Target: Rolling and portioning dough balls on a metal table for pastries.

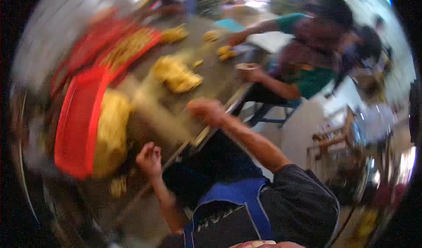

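My left hand [150,159] is over the near edge of the table, its fingers curled in; whatever it may hold does not show. Farther right, my right hand [207,111] is closed above the table edge, blurred, its contents hidden. Beyond it lies a lumpy yellow mass [177,74], like dough. Left of my left hand, a larger yellow mass [113,133] sits against a red tray [79,122]. A pale, smeared strip [160,116] lies on the table between my hands and the yellow masses.
Another red tray [151,36] farther off holds yellow pieces. Small yellow lumps [226,52] lie near a co-worker in green sleeves [314,81], seated at the table's right side. A wooden chair [336,136] stands behind at right. The picture is blurred.
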The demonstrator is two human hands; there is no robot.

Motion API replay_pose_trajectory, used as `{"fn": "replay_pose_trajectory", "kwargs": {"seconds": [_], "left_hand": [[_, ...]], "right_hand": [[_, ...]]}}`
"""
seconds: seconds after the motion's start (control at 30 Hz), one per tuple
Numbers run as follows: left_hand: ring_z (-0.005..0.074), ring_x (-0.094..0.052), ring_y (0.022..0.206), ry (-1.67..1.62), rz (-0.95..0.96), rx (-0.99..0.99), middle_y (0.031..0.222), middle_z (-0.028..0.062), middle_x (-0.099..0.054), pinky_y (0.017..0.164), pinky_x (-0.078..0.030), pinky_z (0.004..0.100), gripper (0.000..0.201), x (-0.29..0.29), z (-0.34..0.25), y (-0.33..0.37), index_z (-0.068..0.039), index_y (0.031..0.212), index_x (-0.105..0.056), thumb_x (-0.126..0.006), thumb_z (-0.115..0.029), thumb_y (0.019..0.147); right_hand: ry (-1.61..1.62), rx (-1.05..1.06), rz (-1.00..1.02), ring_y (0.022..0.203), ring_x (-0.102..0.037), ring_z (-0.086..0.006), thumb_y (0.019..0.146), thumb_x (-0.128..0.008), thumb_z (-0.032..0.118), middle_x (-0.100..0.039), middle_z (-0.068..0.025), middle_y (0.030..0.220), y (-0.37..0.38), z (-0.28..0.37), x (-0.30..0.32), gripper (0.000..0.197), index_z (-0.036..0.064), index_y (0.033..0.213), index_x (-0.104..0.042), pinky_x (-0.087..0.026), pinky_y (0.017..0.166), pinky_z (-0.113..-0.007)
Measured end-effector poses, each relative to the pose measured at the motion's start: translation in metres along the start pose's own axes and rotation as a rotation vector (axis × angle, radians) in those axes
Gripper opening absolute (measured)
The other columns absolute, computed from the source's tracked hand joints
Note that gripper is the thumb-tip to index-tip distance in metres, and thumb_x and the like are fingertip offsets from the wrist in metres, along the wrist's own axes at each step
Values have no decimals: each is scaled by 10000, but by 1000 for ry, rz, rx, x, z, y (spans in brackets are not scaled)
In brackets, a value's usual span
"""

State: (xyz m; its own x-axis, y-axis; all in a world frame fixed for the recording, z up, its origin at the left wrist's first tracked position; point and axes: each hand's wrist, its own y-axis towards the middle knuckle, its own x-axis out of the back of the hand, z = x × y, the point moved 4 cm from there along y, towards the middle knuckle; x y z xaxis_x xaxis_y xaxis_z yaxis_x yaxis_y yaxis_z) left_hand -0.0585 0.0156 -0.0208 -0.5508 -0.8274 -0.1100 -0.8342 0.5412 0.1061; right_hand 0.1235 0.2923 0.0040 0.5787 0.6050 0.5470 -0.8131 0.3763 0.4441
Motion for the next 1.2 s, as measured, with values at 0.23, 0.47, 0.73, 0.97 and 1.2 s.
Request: {"fn": "replay_pose_trajectory", "kwargs": {"seconds": [0.23,0.47,0.73,0.97,1.2], "left_hand": [[65,-401,510,220,-168,-149,550,-41,-414,477,-292,257,659,17,-31,-14,-81,585,-450,-624,-598,954],[67,-387,514,296,-158,-107,545,-45,-394,485,-307,280,678,25,-18,-21,-96,581,-436,-613,-645,936],[62,-357,536,206,-133,-157,584,-57,-361,489,-274,267,597,5,-13,-7,-85,620,-453,-641,-523,979],[69,-340,526,48,47,2,583,-38,-349,481,-276,271,576,-8,-31,-5,-93,632,-419,-630,-481,1002],[83,-357,501,144,-80,-49,569,-14,-394,484,-285,257,586,-1,-34,-20,-97,624,-440,-637,-518,981]], "right_hand": [[6,-198,-277,1041,-685,-134,927,-740,125,-749,-94,1161,1,3,18,248,39,1161,-740,-528,930,-282],[-255,-373,-192,1097,-695,-189,930,-754,273,-745,-129,1165,79,8,56,381,59,1241,-706,-535,916,-312],[-589,-137,90,846,-727,-353,991,-543,201,-729,-127,984,72,-41,47,171,99,998,-680,-573,702,-462],[-820,-116,113,653,-689,-333,789,-635,99,-682,-195,718,108,-101,37,113,13,740,-688,-563,605,-445],[-477,25,-274,787,-661,-355,859,-629,123,-659,-134,861,76,-78,55,100,32,887,-659,-546,741,-476]]}}
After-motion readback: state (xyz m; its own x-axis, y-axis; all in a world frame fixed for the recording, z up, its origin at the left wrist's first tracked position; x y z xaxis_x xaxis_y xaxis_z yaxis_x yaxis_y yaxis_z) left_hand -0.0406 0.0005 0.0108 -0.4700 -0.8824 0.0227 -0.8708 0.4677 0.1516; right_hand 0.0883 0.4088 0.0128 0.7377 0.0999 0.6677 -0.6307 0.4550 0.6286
